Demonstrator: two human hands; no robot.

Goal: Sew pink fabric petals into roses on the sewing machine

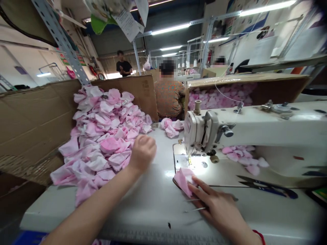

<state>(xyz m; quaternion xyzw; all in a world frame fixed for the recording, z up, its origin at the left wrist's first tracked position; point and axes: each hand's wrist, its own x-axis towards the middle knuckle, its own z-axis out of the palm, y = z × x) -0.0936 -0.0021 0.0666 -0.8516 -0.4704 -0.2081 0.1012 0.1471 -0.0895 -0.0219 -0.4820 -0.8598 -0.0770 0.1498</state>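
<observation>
My left hand (143,153) is closed and slightly blurred, above the table beside a big heap of pink and white fabric pieces (102,136). Whether anything is inside its curled fingers is hidden. My right hand (217,206) presses its fingertips on a small folded pink fabric piece (183,180), just in front of the needle area of a white sewing machine (199,136). Thin metal tweezers (195,210) stick out from under the same hand, their two prongs pointing left. The machine's lamp lights the needle plate (182,162).
Dark-bladed scissors (268,188) lie right of my right hand. Small pink pieces (244,157) sit under the machine arm, and more (171,127) behind the needle plate. Cardboard walls (127,90) border the table. A seated person (168,95) is beyond, another stands farther back.
</observation>
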